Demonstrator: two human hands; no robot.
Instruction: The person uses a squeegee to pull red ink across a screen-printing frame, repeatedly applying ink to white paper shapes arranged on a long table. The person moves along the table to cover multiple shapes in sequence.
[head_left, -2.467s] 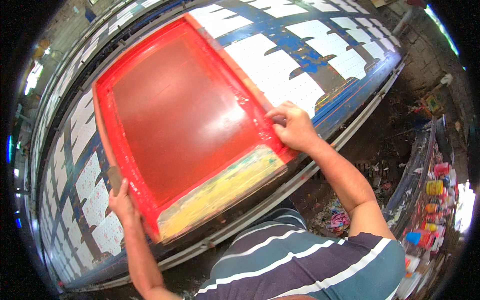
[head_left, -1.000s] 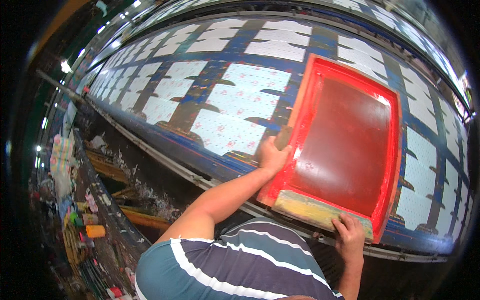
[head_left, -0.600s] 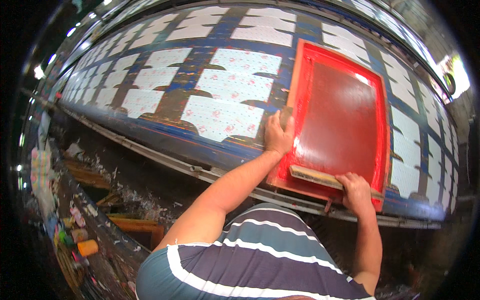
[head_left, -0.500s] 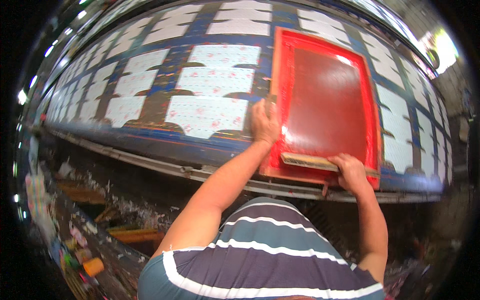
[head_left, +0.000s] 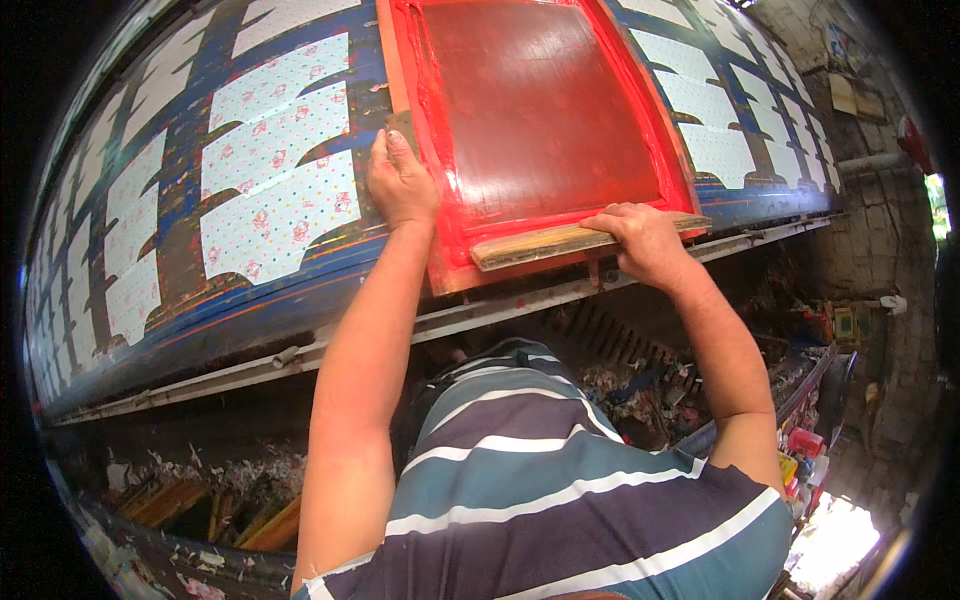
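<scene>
A screen-printing frame (head_left: 402,62) with red ink smeared along its inner borders lies on the long printing table. Its mesh (head_left: 540,110) is dark red and glossy. My left hand (head_left: 403,185) is closed at the frame's left side, around a small dark block fixed to the rail; its fingertips are partly hidden. At the frame's near end, my right hand (head_left: 645,240) grips a squeegee (head_left: 540,245) by its long wooden handle. The squeegee lies crosswise over the near border, and its blade edge is hidden.
White fabric pieces with small coloured prints (head_left: 280,205) lie in rows left of the frame. More pale pieces (head_left: 705,130) lie to its right. A metal rail (head_left: 340,345) runs along the table's near edge. Scraps and wood litter the floor below.
My view has turned, so the table and frame appear farther up and left. The squeegee remains at the frame's near end in my right hand, and my left hand stays at the left side.
</scene>
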